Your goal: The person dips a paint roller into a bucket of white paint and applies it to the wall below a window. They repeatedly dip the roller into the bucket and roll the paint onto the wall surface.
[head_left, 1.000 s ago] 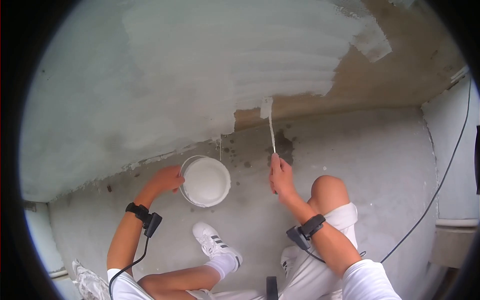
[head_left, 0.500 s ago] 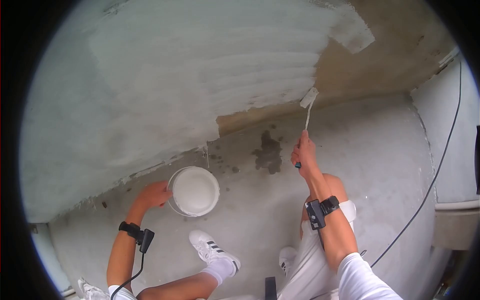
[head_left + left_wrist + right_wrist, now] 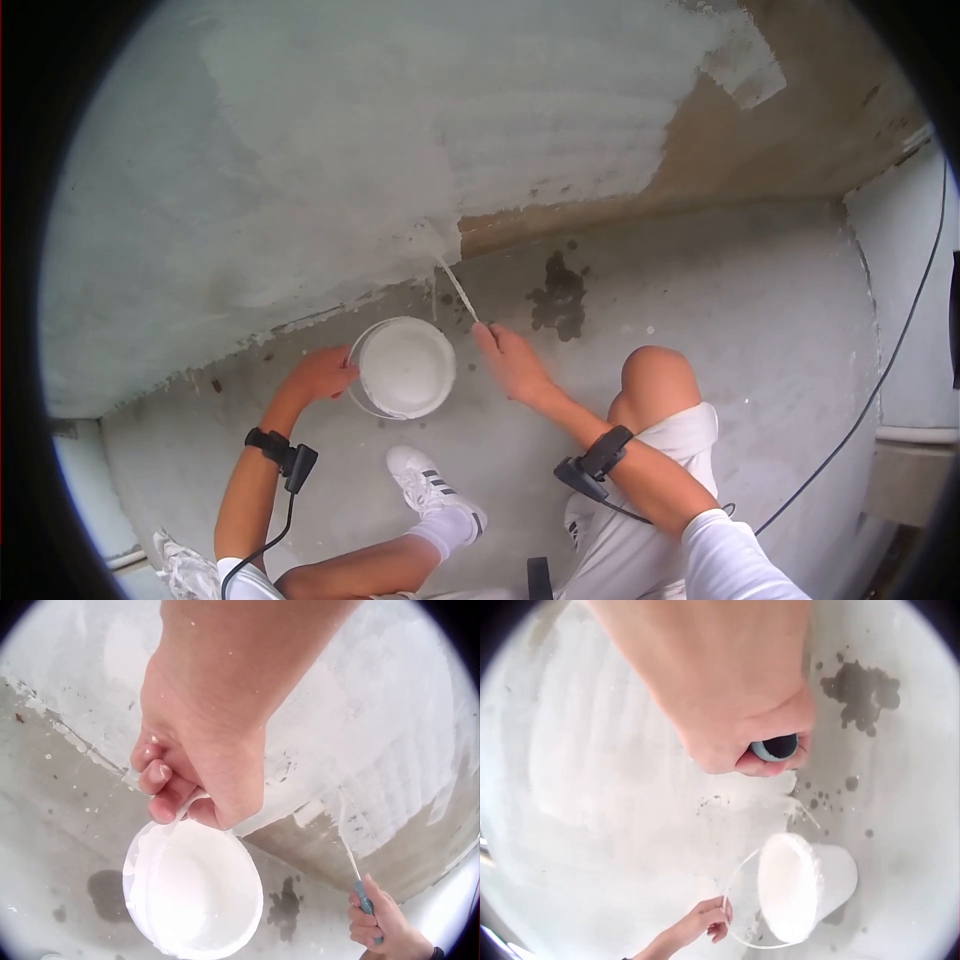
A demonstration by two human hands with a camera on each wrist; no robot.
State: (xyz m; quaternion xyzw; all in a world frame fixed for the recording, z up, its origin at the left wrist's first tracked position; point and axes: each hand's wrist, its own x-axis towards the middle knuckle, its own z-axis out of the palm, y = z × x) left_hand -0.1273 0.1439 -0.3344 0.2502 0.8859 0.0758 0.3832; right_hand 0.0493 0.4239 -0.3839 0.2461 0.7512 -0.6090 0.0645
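Note:
My left hand (image 3: 322,373) grips the thin bail of a white paint bucket (image 3: 838,879) at its left side. Thick white paint (image 3: 405,368) lies inside, and the bucket is close over the floor. In my right hand (image 3: 515,362) is a paint roller (image 3: 458,288); the fingers wrap its blue-green handle (image 3: 364,900), whose round butt end shows in the right wrist view. The roller's white head lies against the low part of the wall (image 3: 330,130), beyond the bucket, and almost blends into the white coat there.
A bare brown strip (image 3: 540,218) runs along the wall's foot and widens to the right. Dark wet stains (image 3: 558,300) mark the grey floor (image 3: 750,300). A black cable (image 3: 870,400) hangs at the right, and a white shoe (image 3: 425,480) stands below the bucket.
The roller went right along the brown strip, then swung back left to the painted wall beyond the bucket. My left hand keeps hold of the bail.

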